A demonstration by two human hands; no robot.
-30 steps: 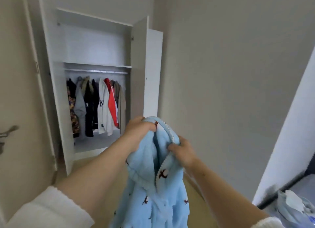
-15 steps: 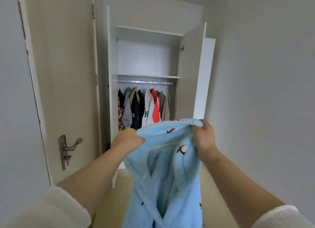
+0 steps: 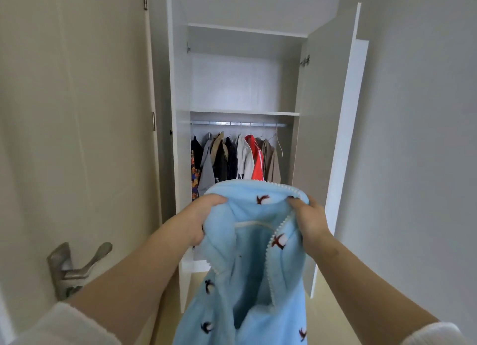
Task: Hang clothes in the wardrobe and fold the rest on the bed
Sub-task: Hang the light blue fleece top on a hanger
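Okay, left grip (image 3: pixel 201 217) is clutching one side of the collar of the light blue fleece garment (image 3: pixel 247 280), fingers curled tight into the fabric. Right grip (image 3: pixel 311 222) is holding the opposite side of the collar by the white beaded trim, fingers curled round it too. Both are holding the neck opening wide, so the garment is hanging open between them and draping down toward 6 o'clock, running out of frame at the bottom. Small dark bird-like prints are showing on the fleece. Garment is hanging in the air in front of the wardrobe (image 3: pixel 180 92), outside it. Wardrobe is standing at 12 o'clock with its right door (image 3: pixel 322 117) swung open. Rail (image 3: pixel 240 123) under the shelf (image 3: pixel 245 112) is carrying a row of hung clothes (image 3: pixel 227 161), a red one (image 3: pixel 256 164) among them. A bare hanger (image 3: pixel 278 144) is hanging at the 3 o'clock end of the row. Room door (image 3: pixel 77 112) is filling 9 o'clock, with its metal lever handle (image 3: pixel 77 267) sitting at 8 o'clock. White left sleeve (image 3: pixel 64 326) is showing at 7 o'clock and white right sleeve (image 3: pixel 436 334) at 5 o'clock.
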